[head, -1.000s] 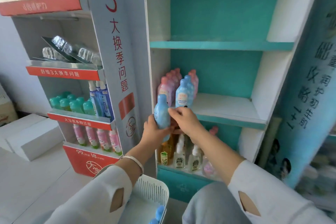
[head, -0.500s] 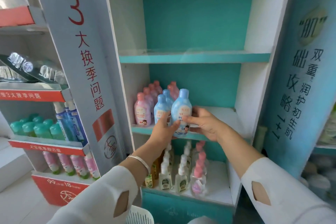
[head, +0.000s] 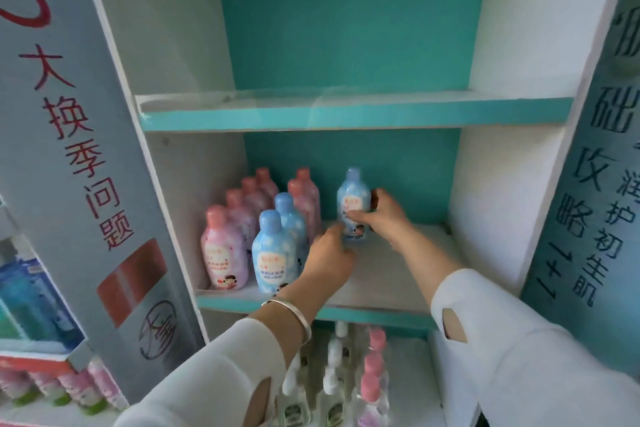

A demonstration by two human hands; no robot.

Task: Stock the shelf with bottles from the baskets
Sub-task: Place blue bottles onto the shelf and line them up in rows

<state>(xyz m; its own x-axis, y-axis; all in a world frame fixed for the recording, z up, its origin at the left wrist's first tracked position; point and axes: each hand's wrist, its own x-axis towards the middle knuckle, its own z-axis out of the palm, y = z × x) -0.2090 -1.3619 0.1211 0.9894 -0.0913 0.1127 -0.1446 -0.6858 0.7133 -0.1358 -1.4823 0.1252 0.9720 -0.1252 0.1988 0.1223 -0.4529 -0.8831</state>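
**Desk:** What is gripped, and how?

**Caption:** A bottle (head: 353, 204) is held upright in the right hand (head: 384, 218). The thumb is laid across the label and the fingers are curled behind. Its base is seen at the shelf (head: 388, 274) board, but whether it is set down cannot be told.

**Desk:** And the other hand?

**Caption:** The left hand (head: 329, 256) is pictured just below and left of the grip, fingers loosely reached toward the bottle's foot. Nothing is clasped, and whether the foot is touched cannot be told.

**Desk:** How is it expected to handle?

**Caption:** It is judged to be light, stiff plastic with a smooth and possibly slippery skin. Tipping is thought likelier than breakage. A hold round the wide lower body, as shown, is judged safer than one at the narrow cap.

**Desk:** What lies beyond the grip?

**Caption:** Left of it, a blue pair (head: 273, 253) is stood in file, then pink bottles (head: 221, 250) are ranked to the wall. Right of it, bare board is seen. Below it, pump bottles (head: 332, 374) are shelved.
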